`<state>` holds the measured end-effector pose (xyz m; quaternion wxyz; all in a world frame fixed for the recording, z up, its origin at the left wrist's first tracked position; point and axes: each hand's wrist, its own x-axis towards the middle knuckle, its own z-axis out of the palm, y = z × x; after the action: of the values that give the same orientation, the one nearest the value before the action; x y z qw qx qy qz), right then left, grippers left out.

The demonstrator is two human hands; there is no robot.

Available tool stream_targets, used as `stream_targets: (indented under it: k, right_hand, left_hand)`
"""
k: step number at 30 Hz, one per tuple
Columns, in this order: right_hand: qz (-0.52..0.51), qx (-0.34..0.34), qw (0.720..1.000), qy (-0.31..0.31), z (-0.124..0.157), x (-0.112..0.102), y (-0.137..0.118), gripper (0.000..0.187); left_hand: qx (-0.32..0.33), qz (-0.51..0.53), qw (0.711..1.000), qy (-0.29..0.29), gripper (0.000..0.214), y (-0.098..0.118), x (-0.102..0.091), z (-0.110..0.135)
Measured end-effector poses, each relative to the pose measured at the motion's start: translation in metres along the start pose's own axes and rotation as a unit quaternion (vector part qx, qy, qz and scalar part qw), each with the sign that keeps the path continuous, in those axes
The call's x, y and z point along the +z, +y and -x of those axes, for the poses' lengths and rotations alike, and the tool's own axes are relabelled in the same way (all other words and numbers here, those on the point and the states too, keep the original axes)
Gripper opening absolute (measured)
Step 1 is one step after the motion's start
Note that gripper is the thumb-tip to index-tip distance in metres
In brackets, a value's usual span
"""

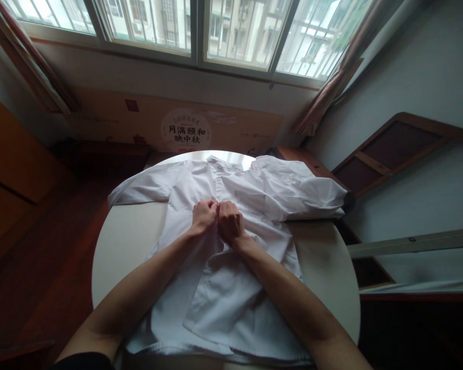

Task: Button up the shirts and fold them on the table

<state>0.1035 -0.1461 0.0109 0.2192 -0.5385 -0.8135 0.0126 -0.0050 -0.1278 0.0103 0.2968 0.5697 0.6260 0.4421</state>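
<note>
The white shirt (231,298) is lying front-up across the surface (131,241), collar (215,163) at its far edge. The left hand (204,215) and right hand (230,221) are pinching its placket (218,191), each grip closed on light, limp cloth; that stitched edge is probably offering the firmest hold.

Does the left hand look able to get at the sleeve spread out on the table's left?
Likely yes: the left hand grips the front of the shirt, and only flat cloth lies between it and that sleeve.
</note>
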Motion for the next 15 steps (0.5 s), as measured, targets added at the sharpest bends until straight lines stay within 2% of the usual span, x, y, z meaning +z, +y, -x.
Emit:
stream_targets:
  k: [3, 5, 7, 10, 12, 15]
  right_hand:
    - [-0.078, 0.07, 0.993, 0.046, -0.005, -0.001, 0.001, 0.02]
    - [-0.17, 0.143, 0.973, 0.061, -0.012, -0.004, 0.005, 0.016]
    - [-0.275, 0.2, 0.94, 0.024, -0.019, -0.008, 0.01, 0.013]
    - [-0.382, 0.241, 0.89, -0.056, -0.027, -0.012, 0.017, 0.022]
    - [-0.364, 0.239, 0.899, -0.05, -0.029, -0.014, 0.019, 0.02]
    - [-0.252, 0.204, 0.946, 0.002, -0.024, -0.015, 0.015, 0.011]
  left_hand:
    - [0.014, -0.005, 1.0, 0.014, 0.017, 0.0, 0.004, 0.003]
    - [0.029, 0.002, 0.999, 0.024, 0.016, 0.0, 0.006, 0.005]
    - [0.053, 0.015, 0.998, 0.032, 0.015, 0.0, 0.007, 0.005]
    - [0.089, 0.026, 0.995, 0.021, 0.013, -0.002, 0.007, 0.002]
    - [0.087, 0.041, 0.995, -0.005, 0.013, -0.004, 0.006, -0.001]
    - [0.052, 0.072, 0.995, -0.046, 0.016, -0.006, 0.003, -0.004]
